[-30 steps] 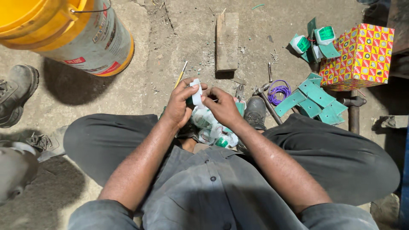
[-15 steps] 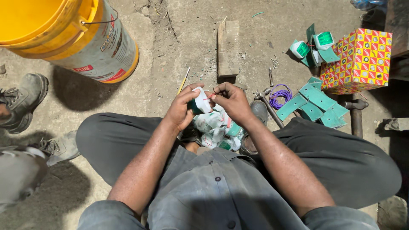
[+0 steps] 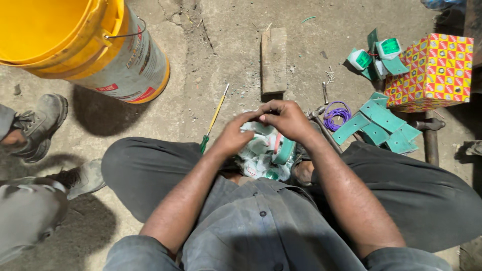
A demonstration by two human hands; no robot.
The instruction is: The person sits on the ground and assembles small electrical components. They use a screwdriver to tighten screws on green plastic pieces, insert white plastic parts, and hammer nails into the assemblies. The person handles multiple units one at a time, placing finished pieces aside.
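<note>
I sit cross-legged on a concrete floor. My left hand (image 3: 235, 134) and my right hand (image 3: 286, 118) meet fingertip to fingertip over a heap of small white and green plastic fittings (image 3: 261, 155) lying between my legs. Both hands pinch one small white piece from the heap; the fingers hide most of it. A green ring-shaped part (image 3: 285, 150) hangs just under my right hand.
A yellow bucket (image 3: 90, 45) stands at the upper left. A wooden block (image 3: 273, 59), a screwdriver (image 3: 214, 118), a purple wire coil (image 3: 335, 115), green flat covers (image 3: 381, 125) and a patterned red-yellow box (image 3: 434, 70) lie ahead. Another person's shoes (image 3: 40, 125) are at the left.
My hands have drawn closer together and turned over the small white piece, which now is mostly covered by my fingers. The view shifted slightly downward.
</note>
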